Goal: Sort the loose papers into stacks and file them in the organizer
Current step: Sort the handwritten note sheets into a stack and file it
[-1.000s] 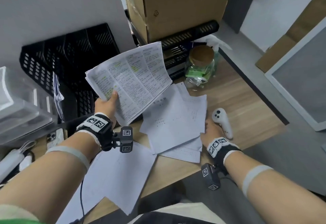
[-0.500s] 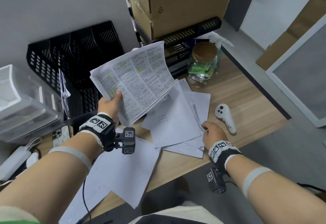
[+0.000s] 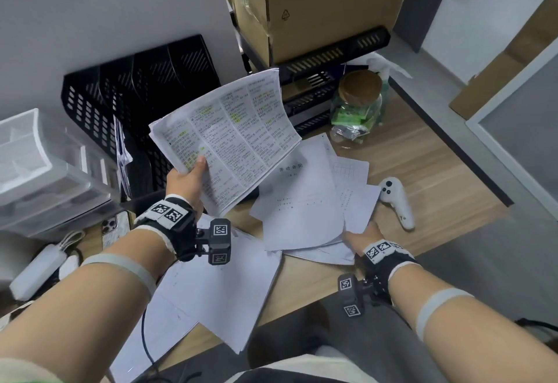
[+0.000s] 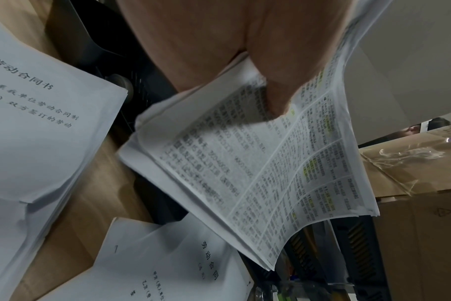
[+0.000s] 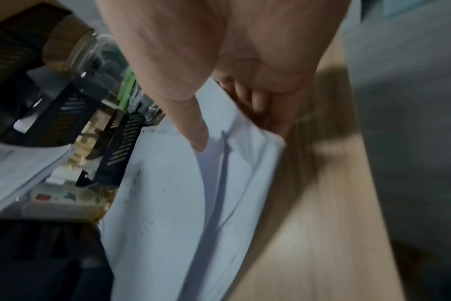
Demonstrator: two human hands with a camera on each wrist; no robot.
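Observation:
My left hand (image 3: 187,180) holds a thick stack of printed, green-highlighted sheets (image 3: 232,138) raised above the desk, thumb (image 4: 278,97) pressed on the top page (image 4: 258,163). Behind it stands the black mesh organizer (image 3: 136,86), with a few papers in one left slot. Loose white papers (image 3: 302,207) lie fanned on the wooden desk. My right hand (image 3: 360,236) is at their near right corner. Its thumb (image 5: 193,126) lies on top of the sheets (image 5: 168,203) and its fingers curl under the edge, pinching them.
More white sheets (image 3: 211,292) overhang the desk's near edge at the left. A white controller (image 3: 395,201) lies right of the pile, with a cork-lidded glass jar (image 3: 356,111) behind. A cardboard box (image 3: 317,5) sits on black trays (image 3: 317,80). Clear plastic drawers (image 3: 39,165) stand at left.
My right hand has slid from beside the controller to the pile's near corner and taken hold of the sheets' edge. The left hand keeps its stack raised, nearly still.

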